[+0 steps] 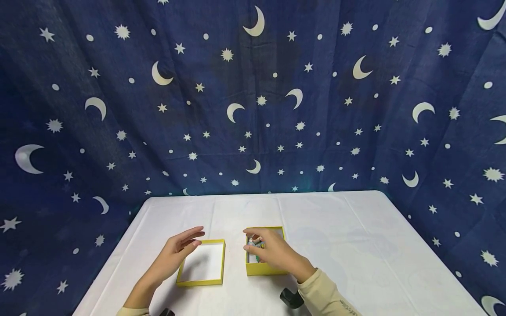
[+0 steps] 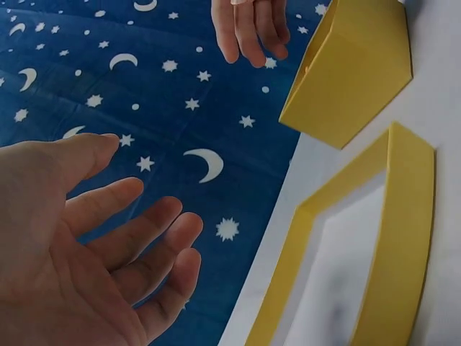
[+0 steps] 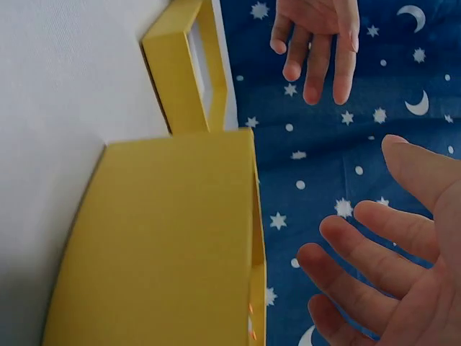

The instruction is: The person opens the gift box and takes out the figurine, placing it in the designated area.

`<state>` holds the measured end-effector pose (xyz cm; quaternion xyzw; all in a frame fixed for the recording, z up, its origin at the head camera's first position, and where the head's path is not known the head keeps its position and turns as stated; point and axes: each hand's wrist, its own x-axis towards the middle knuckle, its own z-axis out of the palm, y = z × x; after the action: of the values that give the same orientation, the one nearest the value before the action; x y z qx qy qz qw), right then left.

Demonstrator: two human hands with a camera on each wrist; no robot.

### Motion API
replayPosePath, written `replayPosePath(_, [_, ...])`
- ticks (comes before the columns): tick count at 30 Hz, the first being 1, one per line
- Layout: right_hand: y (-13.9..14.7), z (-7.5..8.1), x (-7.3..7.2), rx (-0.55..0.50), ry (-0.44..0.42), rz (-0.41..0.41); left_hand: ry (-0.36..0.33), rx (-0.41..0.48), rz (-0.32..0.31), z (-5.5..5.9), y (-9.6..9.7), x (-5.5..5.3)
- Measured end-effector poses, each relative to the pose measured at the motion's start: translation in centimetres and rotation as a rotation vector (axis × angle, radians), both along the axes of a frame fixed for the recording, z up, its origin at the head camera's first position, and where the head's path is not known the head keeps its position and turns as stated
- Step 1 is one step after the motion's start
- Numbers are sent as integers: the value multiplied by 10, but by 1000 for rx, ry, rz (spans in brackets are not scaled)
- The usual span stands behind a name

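Observation:
On the white table lies a shallow yellow-rimmed box lid (image 1: 199, 283), its white inside facing up. My left hand (image 1: 176, 252) hovers over its left side, fingers loosely bent and holding nothing. To the right stands a deeper yellow box (image 1: 265, 269) with small colourful items (image 1: 256, 240) in it, partly hidden by my hand, so their kind cannot be told. Above this box is my right hand (image 1: 272, 249), palm turned inward, thumb and fingers apart. In the right wrist view the box wall (image 3: 158, 238) stands beside the relaxed right fingers (image 3: 360, 270).
The table (image 1: 336, 245) has a white cover with fold lines. Behind and around it hangs a dark blue curtain (image 1: 221, 131) with moons and stars. A black object (image 1: 291, 298) shows by the right sleeve (image 1: 326, 294).

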<state>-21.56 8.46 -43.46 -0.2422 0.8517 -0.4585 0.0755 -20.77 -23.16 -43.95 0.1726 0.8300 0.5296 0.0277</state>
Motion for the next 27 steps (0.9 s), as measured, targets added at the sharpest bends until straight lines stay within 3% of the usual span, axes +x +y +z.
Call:
replayPosePath(2, [4,1,-2,-20,2,-9,5,4,-5,0,4,-2])
replayPosePath(8, [16,4,-8,28,145,-60,27,2,-32,1,16,-11])
replayPosePath(15, [27,0,-12,7,115,-116,52,19,-67,5,32,-16])
replayPosePath(27, [41,-5,-21,-1,143,-175,53,-16,-116,8,63,-28])
